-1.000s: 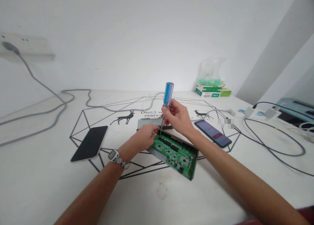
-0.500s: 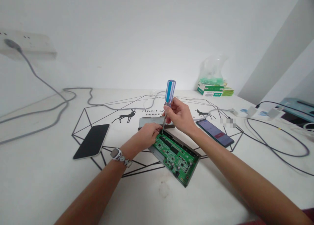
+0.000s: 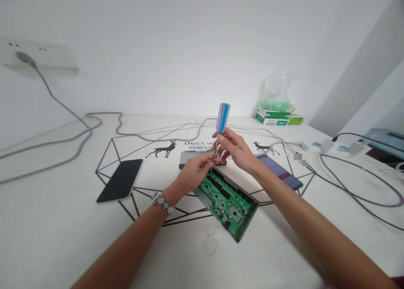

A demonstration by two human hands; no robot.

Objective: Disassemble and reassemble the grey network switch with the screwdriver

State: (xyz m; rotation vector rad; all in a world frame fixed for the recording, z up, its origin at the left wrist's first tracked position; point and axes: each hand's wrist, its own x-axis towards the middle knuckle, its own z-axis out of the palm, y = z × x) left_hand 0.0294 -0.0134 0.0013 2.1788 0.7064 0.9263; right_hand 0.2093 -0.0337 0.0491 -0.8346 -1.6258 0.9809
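1. Clamped in right grip (image 3: 235, 149): screwdriver (image 3: 223, 117), nearly upright.
2. Close at its shaft (image 3: 215, 153): left grip (image 3: 194, 171), exact hold not discernible.
3. Below both, over counter (image 3: 189, 259): green circuit board (image 3: 227, 200).

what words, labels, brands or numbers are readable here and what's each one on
"Don't w…" on the tabletop, the rest hidden by the right hand
"PERFEC…" just below it on the tabletop, also cut off by that hand
Too small or blurred to read: the circuit board, the phone on the right, the green-and-white boxes
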